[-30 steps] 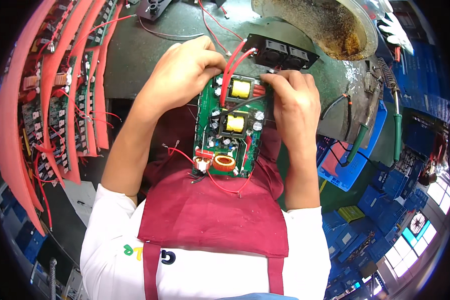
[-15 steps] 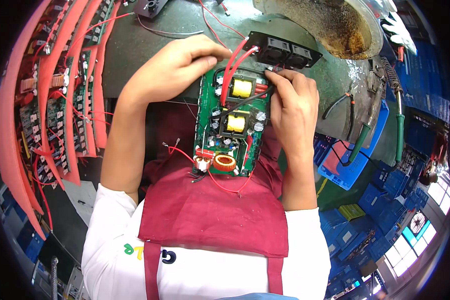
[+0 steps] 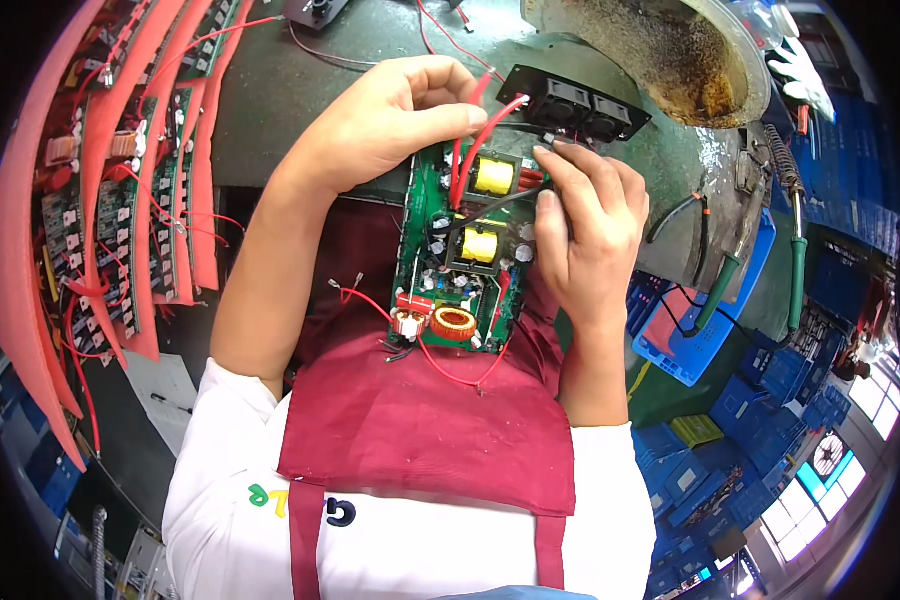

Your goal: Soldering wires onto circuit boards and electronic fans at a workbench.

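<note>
A green circuit board (image 3: 418,215) with two yellow transformers (image 3: 494,177) and a copper-wound ring coil (image 3: 454,322) extends from the bench edge toward my apron. My left hand (image 3: 395,125) is above its far left corner, thumb and fingers closed on one thick red wire (image 3: 478,92). A second red wire (image 3: 497,122) curves beside it to a black panel with two fans (image 3: 574,103). My right hand (image 3: 595,220) is at the board's far right side, its thumb and fingers closed round the end of a black wire (image 3: 505,203). The fingertips partly hide that end.
Pink foam sheets (image 3: 120,270) with upright circuit boards stand at left. A stained metal basin (image 3: 670,60) sits far right, near a white glove (image 3: 802,80). Black-handled cutters (image 3: 676,215), green-handled soldering irons (image 3: 718,292) and a blue tray (image 3: 682,368) are at right.
My left hand has moved right and closed on a red wire, bending it. My right hand has shifted slightly, and its thumb now shows beside the black wire. The fan panel sits slightly farther right.
</note>
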Tool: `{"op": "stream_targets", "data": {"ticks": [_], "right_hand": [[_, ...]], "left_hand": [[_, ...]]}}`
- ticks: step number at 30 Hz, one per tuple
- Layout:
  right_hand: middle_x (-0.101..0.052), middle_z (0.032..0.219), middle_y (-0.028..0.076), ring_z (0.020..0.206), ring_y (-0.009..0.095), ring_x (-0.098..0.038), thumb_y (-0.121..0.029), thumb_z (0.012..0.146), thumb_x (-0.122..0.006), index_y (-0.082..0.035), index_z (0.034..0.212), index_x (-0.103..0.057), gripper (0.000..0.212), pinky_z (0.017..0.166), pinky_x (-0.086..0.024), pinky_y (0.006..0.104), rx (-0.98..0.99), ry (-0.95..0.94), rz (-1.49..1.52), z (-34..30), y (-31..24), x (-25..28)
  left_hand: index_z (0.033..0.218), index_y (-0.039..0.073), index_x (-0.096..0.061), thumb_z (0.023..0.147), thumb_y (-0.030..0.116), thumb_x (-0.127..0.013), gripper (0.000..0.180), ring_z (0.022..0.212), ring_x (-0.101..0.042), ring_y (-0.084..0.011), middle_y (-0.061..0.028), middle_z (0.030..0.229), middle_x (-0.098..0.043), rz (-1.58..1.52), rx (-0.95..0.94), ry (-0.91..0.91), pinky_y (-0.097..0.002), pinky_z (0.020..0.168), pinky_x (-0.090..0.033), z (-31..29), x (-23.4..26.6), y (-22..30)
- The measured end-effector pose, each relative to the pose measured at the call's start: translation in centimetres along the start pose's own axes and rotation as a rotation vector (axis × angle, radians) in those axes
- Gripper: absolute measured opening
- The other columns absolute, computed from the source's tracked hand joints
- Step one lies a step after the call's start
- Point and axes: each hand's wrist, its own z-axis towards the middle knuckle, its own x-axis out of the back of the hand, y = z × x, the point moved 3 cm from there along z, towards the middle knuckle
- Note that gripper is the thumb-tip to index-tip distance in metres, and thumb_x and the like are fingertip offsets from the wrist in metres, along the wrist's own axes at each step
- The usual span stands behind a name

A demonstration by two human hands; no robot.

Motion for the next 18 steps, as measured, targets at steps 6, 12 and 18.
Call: {"op": "stream_targets", "data": {"ticks": [6,12,18], "right_hand": [[-0.073,0.136,0.009,0.124,0.036,-0.062,-0.039,0.097,-0.073,-0.011,0.132,-0.076,0.045,0.109,-0.045,0.0500,0.037,0.007,-0.008,0.0,0.3,-0.8],[-0.073,0.126,0.011,0.119,0.035,-0.063,-0.057,0.095,-0.074,-0.009,0.135,-0.073,0.063,0.102,-0.045,0.0507,0.017,-0.029,-0.018,-0.5,0.7,-1.5],[-0.069,0.112,0.011,0.110,0.034,-0.062,-0.067,0.095,-0.069,-0.011,0.136,-0.073,0.070,0.097,-0.045,0.0504,-0.003,-0.014,-0.037,-0.6,1.2,-1.6]], "left_hand": [[0.107,0.005,-0.067,0.103,0.017,-0.079,0.017,0.093,-0.067,-0.0054,0.0012,0.098,-0.072,-0.025,0.010,0.030,-0.0246,0.088,-0.055,0.1,-0.3,-0.2],[0.111,0.001,-0.068,0.103,0.014,-0.077,0.018,0.088,-0.063,-0.0044,0.0028,0.094,-0.069,0.045,0.038,0.142,-0.0238,0.081,-0.053,0.5,-2.0,0.0],[0.127,-0.010,-0.072,0.103,0.019,-0.073,0.038,0.081,-0.066,-0.0074,-0.0048,0.095,-0.076,0.137,-0.001,0.100,-0.0266,0.075,-0.056,1.6,-1.8,-0.4]]}}
